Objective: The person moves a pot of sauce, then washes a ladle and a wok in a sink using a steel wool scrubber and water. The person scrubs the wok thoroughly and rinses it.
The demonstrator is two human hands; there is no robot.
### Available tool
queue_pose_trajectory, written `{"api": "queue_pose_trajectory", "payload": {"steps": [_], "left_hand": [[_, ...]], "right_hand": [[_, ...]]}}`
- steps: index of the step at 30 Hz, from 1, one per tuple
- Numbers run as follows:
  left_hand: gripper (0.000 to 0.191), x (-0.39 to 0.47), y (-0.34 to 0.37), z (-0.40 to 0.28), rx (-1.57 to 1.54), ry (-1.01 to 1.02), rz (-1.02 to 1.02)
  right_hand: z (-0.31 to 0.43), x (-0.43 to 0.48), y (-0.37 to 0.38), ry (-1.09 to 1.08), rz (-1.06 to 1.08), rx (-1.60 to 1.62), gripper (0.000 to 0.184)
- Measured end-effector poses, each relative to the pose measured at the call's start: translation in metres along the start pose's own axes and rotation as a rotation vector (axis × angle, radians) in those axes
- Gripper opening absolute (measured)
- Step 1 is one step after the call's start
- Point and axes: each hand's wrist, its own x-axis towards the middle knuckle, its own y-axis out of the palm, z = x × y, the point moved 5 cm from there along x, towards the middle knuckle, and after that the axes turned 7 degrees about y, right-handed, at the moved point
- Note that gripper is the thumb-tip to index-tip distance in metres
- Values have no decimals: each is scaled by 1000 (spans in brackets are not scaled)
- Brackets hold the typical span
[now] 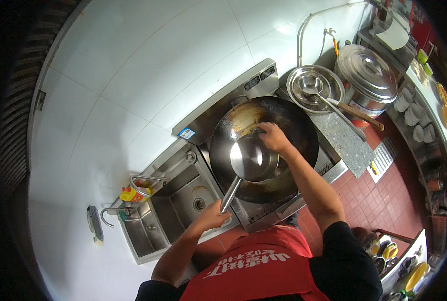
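My left hand (211,217) is closed round the metal handle of a saucepan (254,158), which is held over a large blackened wok (302,129) on the stainless steel stove. At the pan's far rim is my right hand (272,136), its fingers bent over or near the edge; what lies under the fingertips is hidden, so I cannot tell whether they grip the rim or something else. Brownish marks show on the wok's inner wall. Light glints off the pan's smooth surface.
A double sink (185,195) with taps adjoins the stove on the left. Right of the wok are a steel basin (296,98), a ladle (330,103) and a large lidded pot (368,75) beside a grey stone counter (344,145). A shelf with dishes stands at lower right.
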Motion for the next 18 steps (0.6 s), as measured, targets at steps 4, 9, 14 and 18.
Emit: {"api": "queue_pose_trajectory", "payload": {"steps": [4, 9, 14, 18], "left_hand": [[32, 11, 4, 17, 330, 203, -206], [34, 12, 12, 6, 63, -31, -135], [33, -6, 15, -12, -127, -196, -151], [33, 7, 6, 27, 207, 59, -292]], "right_hand": [[72, -3, 39, -18, -67, -315, 42], [119, -41, 68, -423, -161, -183, 41], [51, -3, 12, -179, -154, -194, 43], [25, -4, -9, -172, -140, -52, 38]]}}
